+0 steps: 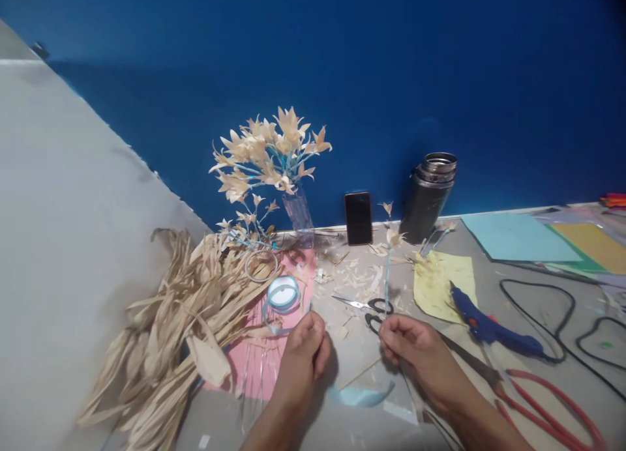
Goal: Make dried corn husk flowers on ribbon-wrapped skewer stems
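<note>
Currently, my right hand (415, 350) pinches low on blue stem of husk flower (394, 238); flower upright over counter (359, 347), stem passing by handles of scissors (360, 305). My left hand (308, 353): fingertips drawn together near tape roll (283, 293); cannot tell whether anything between them. To my judgement, hold stem lightly but firmly, roll it between thumb and finger rather than twist hard. Petals look brittle; best kept off glue gun (493, 327). Scissors blades worth keeping clear of stem.
</note>
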